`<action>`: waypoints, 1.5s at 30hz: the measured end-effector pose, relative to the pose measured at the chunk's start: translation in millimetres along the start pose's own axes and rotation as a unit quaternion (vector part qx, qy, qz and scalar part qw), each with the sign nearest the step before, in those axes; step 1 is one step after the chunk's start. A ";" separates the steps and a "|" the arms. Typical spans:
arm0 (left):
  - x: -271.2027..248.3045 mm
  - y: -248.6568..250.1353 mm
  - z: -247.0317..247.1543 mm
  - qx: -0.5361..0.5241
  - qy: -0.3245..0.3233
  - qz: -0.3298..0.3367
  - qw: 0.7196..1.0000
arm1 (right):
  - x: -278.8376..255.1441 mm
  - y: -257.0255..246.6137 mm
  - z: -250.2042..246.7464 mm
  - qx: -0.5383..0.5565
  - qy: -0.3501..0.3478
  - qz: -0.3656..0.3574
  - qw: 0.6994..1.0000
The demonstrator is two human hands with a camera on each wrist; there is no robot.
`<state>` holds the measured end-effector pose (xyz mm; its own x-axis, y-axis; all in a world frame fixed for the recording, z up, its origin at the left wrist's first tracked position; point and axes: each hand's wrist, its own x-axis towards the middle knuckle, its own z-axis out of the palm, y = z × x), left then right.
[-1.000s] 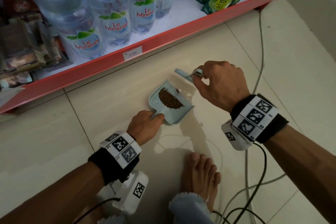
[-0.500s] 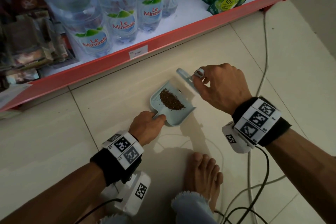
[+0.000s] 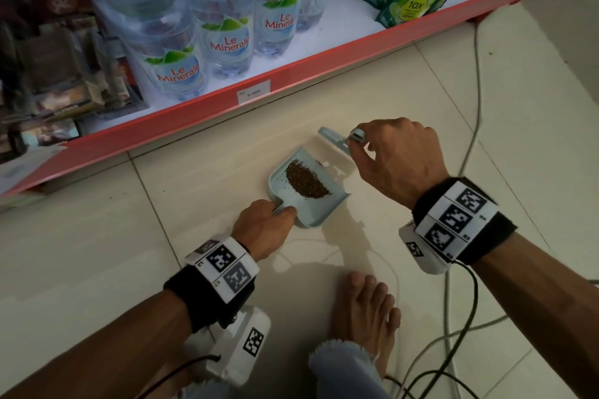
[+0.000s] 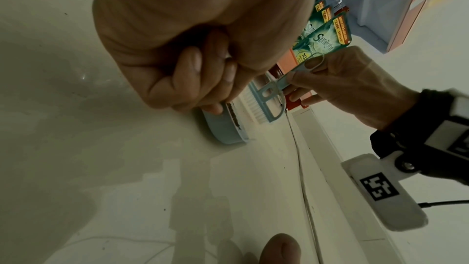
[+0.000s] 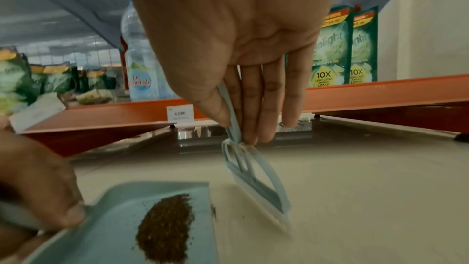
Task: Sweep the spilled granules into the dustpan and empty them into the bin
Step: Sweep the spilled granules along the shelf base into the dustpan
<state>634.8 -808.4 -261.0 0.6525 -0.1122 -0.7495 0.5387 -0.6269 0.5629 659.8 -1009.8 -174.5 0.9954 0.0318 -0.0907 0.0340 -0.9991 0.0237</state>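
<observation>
Pale blue plastic fills the middle of my view: a small flat dustpan lying on the cream tiled floor, with a dark brown heap of granules settled inside it. My left hand curls around the dustpan's short handle at the near corner, holding it down. My right hand pinches the thin handle of a matching pale blue hand brush, its white bristles touching the floor just beyond the pan's open lip. A thin line of stray granules sits right at that lip, between brush and pan. The risk I judge from here is a spill: the pan is shallow, so lifting it with the open edge tipped down would send the heap back onto the tiles. A hard flick of the brush could also scatter the strays under the red-edged shelf of water bottles. No bin is in view. The heap lies just ahead of my left thumb and beside my right fingers, near both.
</observation>
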 end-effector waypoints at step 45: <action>-7.8 -9.6 -10.6 0.002 -0.002 -0.015 1.000 | -11.2 -21.3 8.3 0.183 -0.050 -0.040 0.981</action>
<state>630.1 -793.3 -256.9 0.6331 -0.0963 -0.7680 0.5566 -0.6328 0.5383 647.2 -989.1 -182.2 0.9766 0.1254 -0.1747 0.0587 -0.9370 -0.3444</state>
